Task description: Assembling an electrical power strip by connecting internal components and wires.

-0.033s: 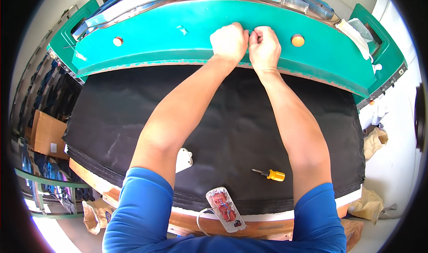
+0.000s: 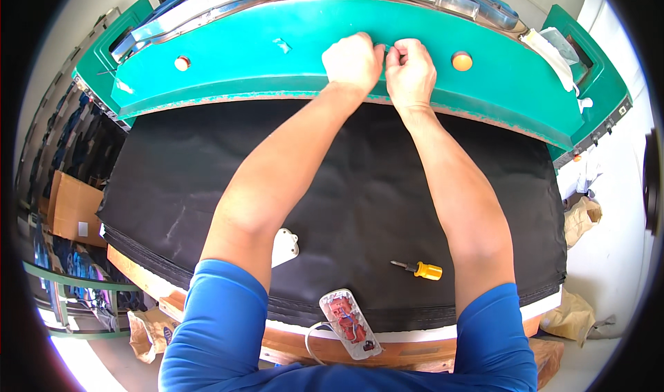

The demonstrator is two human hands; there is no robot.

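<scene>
Both my hands are raised in front of a green machine panel (image 2: 235, 53), close beside each other. My left hand (image 2: 351, 61) is closed, thumb against the curled fingers. My right hand (image 2: 411, 72) pinches with its fingertips toward the left thumb. Whatever is between the fingers is too small or hidden to make out. Nearer to me, on a stack of black sheets (image 2: 346, 184), lies a short screwdriver (image 2: 423, 271) with a yellow handle. An opened white power strip (image 2: 351, 324), its red and blue inner parts showing, lies at the stack's front edge. A white casing piece (image 2: 284, 247) is partly behind my left arm.
A round orange button (image 2: 462, 61) is right of my hands, another round button (image 2: 182, 63) far left. A cardboard box (image 2: 75, 209) stands at the left, brown paper bags (image 2: 579, 316) at the right. The white cord (image 2: 309, 341) loops by the front wooden edge.
My left hand has shifted slightly left, so the gap between the hands is a little wider. The right hand has hardly moved.
</scene>
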